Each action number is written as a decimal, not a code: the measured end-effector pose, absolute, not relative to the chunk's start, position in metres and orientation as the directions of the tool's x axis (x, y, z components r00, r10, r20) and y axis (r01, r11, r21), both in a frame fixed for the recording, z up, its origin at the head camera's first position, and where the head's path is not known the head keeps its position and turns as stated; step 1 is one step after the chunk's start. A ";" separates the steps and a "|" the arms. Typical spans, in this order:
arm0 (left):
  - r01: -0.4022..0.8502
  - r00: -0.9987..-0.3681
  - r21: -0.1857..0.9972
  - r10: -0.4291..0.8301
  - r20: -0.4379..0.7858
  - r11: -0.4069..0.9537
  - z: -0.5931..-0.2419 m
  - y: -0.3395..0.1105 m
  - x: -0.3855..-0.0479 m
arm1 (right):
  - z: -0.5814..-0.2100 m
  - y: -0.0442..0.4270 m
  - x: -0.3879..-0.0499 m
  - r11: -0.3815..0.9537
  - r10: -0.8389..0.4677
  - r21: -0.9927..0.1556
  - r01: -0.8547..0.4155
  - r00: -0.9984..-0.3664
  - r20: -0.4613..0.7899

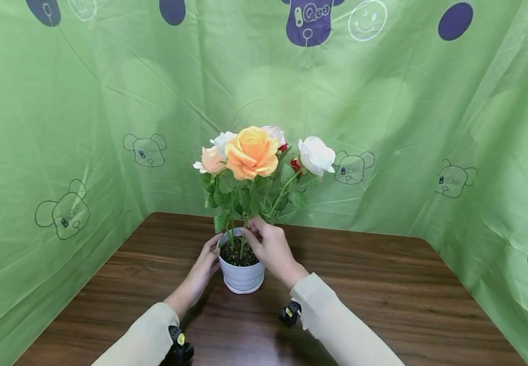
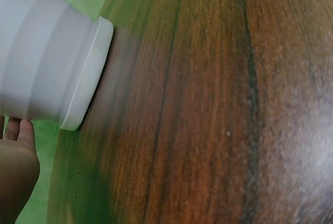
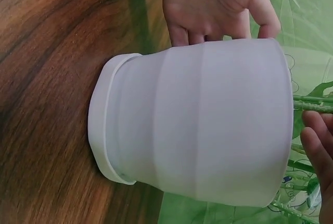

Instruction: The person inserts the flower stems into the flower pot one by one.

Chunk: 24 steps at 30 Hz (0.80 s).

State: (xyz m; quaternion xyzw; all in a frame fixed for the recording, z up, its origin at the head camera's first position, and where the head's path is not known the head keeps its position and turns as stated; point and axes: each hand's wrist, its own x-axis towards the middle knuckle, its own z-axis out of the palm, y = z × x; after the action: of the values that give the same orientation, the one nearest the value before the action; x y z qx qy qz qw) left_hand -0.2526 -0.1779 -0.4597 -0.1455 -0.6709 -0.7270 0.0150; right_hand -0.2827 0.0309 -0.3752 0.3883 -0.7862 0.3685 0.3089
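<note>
A white ribbed flowerpot (image 1: 243, 277) with dark soil stands on its saucer and holds several roses on green stems. My left hand (image 1: 203, 272) grips the pot's left side, its thumb near the rim; the right wrist view shows the same hand (image 3: 218, 5) against the pot wall. With thumb and fingers my right hand (image 1: 270, 249) pinches a green stem (image 3: 317, 107) just above the rim, apparently that of the large orange rose (image 1: 252, 153). Around this bloom are a peach rose (image 1: 210, 160), a white rose (image 1: 316, 155) and other white and red flowers.
The pot's saucer (image 3: 104, 120) rests on a dark brown wooden table (image 1: 360, 284). Green printed fabric (image 1: 264, 86) hangs behind the table and along both sides. A black wrist device (image 1: 180, 345) sits on each cream sleeve.
</note>
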 end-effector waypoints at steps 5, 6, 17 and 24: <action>0.221 -0.955 0.970 0.177 0.236 -0.103 -0.460 -0.178 -0.252 | -0.376 0.031 -0.283 0.408 -0.387 -0.345 -0.845 -0.502 0.773; 0.222 -0.955 0.970 0.177 0.238 -0.103 -0.460 -0.179 -0.252 | -0.376 0.032 -0.282 0.409 -0.390 -0.347 -0.844 -0.505 0.770; 0.234 -0.952 0.967 0.179 0.248 -0.096 -0.459 -0.179 -0.252 | -0.376 0.032 -0.278 0.445 -0.386 -0.391 -0.806 -0.566 0.729; 0.227 -0.954 0.969 0.176 0.242 -0.099 -0.458 -0.178 -0.252 | -0.378 0.032 -0.275 0.389 -0.343 -0.499 -0.774 -0.625 0.701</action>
State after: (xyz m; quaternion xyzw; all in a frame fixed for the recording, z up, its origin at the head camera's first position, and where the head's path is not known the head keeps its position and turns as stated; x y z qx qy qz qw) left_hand -0.2516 -0.1778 -0.4584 -0.1500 -0.6710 -0.7259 0.0177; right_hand -0.2751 0.0324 -0.3781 0.3516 -0.7941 0.4264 0.2529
